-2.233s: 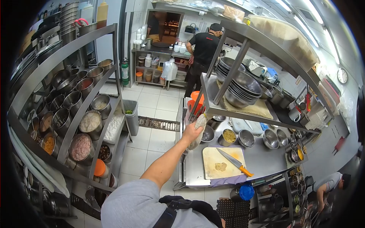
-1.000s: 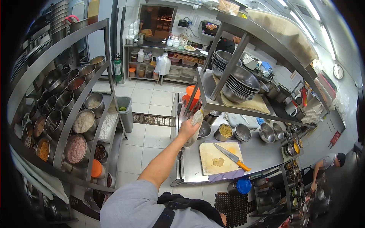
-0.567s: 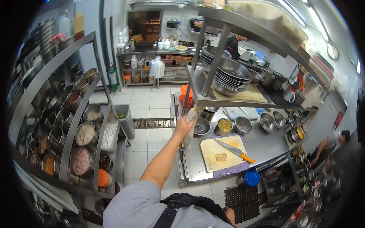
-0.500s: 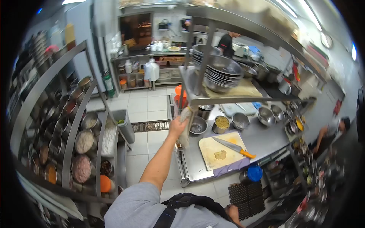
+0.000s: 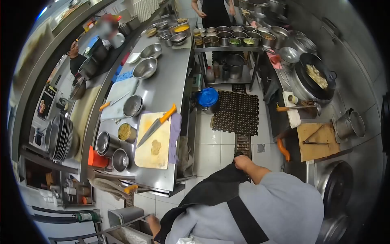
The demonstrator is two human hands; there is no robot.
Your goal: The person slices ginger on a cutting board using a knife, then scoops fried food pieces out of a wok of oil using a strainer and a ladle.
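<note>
The right hand is low in front of the body at the edge of the black apron, fingers curled in together; whether they pinch the cloth I cannot tell. The apron spreads across the person's front, one edge reaching toward the tiled floor. The left hand is by the end of a metal rail, near the grey bin; its fingers are too unclear to call spread or closed. Open floor runs between the steel table and the stove counter, narrowed by the blue-topped container and the perforated black mat. An orange handle juts from the counter side into this lane, and a rack of small pots stands across its far end, a co-worker behind it. Lettering on the green extinguisher is too small to read. Near the table's long edge, a knife with an orange handle lies slantwise on the cutting board, beside a pale piece of food; a purple cloth sticks out from under the board. On the stove side, a wok holds pale food, and brown cardboard lies nearer the person
</note>
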